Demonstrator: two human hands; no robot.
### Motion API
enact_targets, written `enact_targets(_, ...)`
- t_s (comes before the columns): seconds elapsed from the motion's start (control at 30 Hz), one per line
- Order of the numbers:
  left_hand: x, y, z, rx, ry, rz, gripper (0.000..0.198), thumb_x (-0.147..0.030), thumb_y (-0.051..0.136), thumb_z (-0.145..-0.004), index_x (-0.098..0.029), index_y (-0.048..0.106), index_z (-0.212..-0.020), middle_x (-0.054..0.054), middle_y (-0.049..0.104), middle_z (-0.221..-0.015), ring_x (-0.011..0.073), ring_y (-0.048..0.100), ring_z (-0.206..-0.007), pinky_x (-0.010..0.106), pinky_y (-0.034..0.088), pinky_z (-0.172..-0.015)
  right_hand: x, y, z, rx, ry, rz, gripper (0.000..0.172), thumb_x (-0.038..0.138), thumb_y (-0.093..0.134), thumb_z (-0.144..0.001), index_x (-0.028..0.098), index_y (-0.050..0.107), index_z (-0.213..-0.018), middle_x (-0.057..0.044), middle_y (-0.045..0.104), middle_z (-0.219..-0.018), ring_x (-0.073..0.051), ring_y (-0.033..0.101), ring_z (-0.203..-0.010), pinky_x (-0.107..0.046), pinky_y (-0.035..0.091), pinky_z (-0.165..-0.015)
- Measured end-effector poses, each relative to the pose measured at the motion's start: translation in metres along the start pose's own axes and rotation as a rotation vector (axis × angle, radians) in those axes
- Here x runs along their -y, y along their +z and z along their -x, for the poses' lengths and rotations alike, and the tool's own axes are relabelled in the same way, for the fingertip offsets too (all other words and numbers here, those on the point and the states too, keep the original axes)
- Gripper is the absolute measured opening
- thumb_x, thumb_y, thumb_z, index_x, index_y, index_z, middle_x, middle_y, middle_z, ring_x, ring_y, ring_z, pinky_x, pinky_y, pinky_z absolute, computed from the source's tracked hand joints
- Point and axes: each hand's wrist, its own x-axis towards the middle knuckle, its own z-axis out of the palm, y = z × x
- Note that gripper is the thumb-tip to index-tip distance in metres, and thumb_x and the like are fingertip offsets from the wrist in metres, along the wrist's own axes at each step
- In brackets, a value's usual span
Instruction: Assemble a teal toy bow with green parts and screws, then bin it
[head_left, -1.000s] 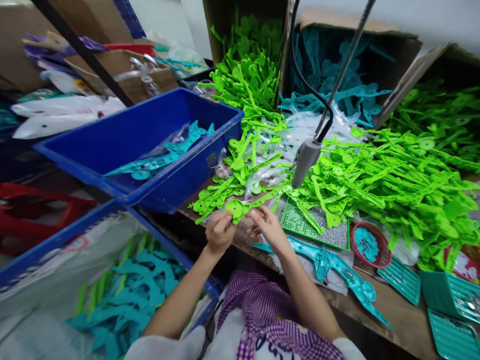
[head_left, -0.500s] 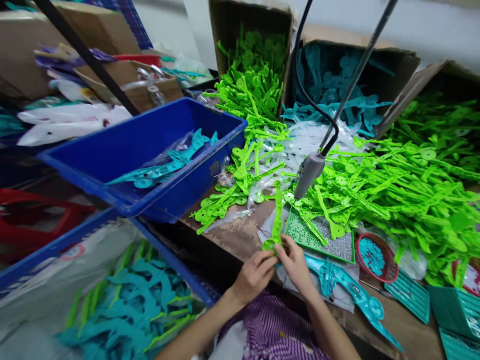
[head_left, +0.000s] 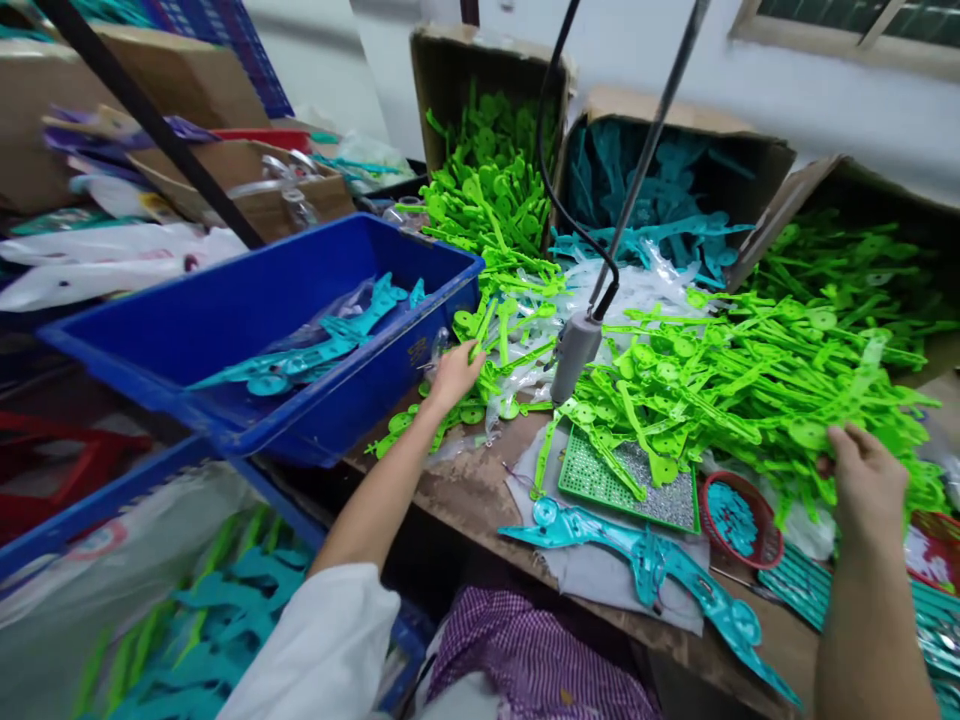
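My left hand (head_left: 457, 376) reaches to the near left edge of the green heap, its fingers closed on a narrow green plastic part (head_left: 484, 326). Over on the right, my right hand (head_left: 867, 476) pinches the round end of another green plastic part (head_left: 810, 432) at the pile's edge. Between the hands, a teal bow-shaped plastic piece (head_left: 600, 530) lies on a pale cloth (head_left: 577, 572). A single green strip (head_left: 547, 455) rests beside the green mesh tray (head_left: 592, 475), which holds small silvery bits.
A grey electric screwdriver (head_left: 577, 355) hangs above the table. To the left stands a blue bin (head_left: 300, 425) with teal pieces inside. A red basket (head_left: 776, 545) holds small teal parts. Cardboard boxes (head_left: 757, 220) of green and teal parts line the back.
My hands have parted from in front of me, left going forward-left and right going far right. The green part they held is out of them; a green strip now lies beside the tray.
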Motion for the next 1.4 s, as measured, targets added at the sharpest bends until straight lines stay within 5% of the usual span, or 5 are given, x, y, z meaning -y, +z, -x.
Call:
enact_targets(0.23, 0.007, -0.005, 0.033, 0.038, -0.248, 0.537, 0.025, -0.025, 0.046, -0.093, -0.013, 0.065, -0.104, 0.009, 0.073, -0.088, 0.0183, 0.069, -0.08, 0.038, 0.055, -0.085, 0.011, 0.003, -0.028, -0.07, -0.018, 0.26, 0.061, 0.047, 0.061, -0.078, 0.011, 0.06, -0.128, -0.026, 0.05, -0.136, -0.043, 0.046, -0.131, -0.056, 0.042, -0.097)
enact_targets(0.7, 0.019, 0.009, 0.162, 0.006, -0.437, 0.817, 0.049, -0.051, 0.082, -0.063, -0.017, 0.069, -0.095, 0.007, 0.072, -0.099, 0.0205, 0.069, -0.089, 0.033, 0.06, -0.074, 0.061, 0.07, 0.247, 0.666, -0.161, -0.225, 0.027, 0.04, 0.053, -0.092, 0.022, 0.073, -0.092, -0.009, 0.074, -0.09, -0.023, 0.07, -0.083, -0.035, 0.056, -0.076)
enact_targets(1.03, -0.01, 0.057, 0.278, 0.166, -0.186, 0.432, 0.039, -0.056, 0.06, -0.084, -0.028, 0.074, -0.108, 0.01, 0.068, -0.106, 0.0271, 0.063, -0.105, 0.039, 0.05, -0.097, 0.101, 0.095, 0.277, 0.856, 0.286, -0.584, 0.051, 0.054, 0.061, -0.085, 0.023, 0.061, -0.126, -0.011, 0.068, -0.12, -0.019, 0.069, -0.079, -0.033, 0.059, -0.072)
enact_targets(1.2, -0.011, 0.027, 0.255, 0.407, 0.209, 0.263, 0.037, -0.048, 0.054, -0.09, -0.031, 0.069, -0.12, 0.012, 0.063, -0.115, 0.0254, 0.062, -0.109, 0.037, 0.052, -0.094, 0.078, 0.07, 0.247, 0.744, 0.296, -0.495, 0.042, 0.057, 0.069, -0.075, 0.021, 0.074, -0.096, -0.009, 0.074, -0.093, -0.021, 0.068, -0.071, -0.03, 0.057, -0.061)
enact_targets(1.4, -0.029, 0.002, 0.075, -0.214, 0.476, 0.037, 0.029, -0.031, 0.061, -0.085, -0.021, 0.063, -0.112, 0.009, 0.058, -0.111, 0.0216, 0.059, -0.101, 0.037, 0.051, -0.089, 0.018, 0.022, 0.22, 0.532, 0.497, -0.455, 0.04, 0.056, 0.079, -0.06, 0.024, 0.077, -0.084, -0.007, 0.076, -0.088, -0.026, 0.071, -0.08, -0.03, 0.059, -0.065)
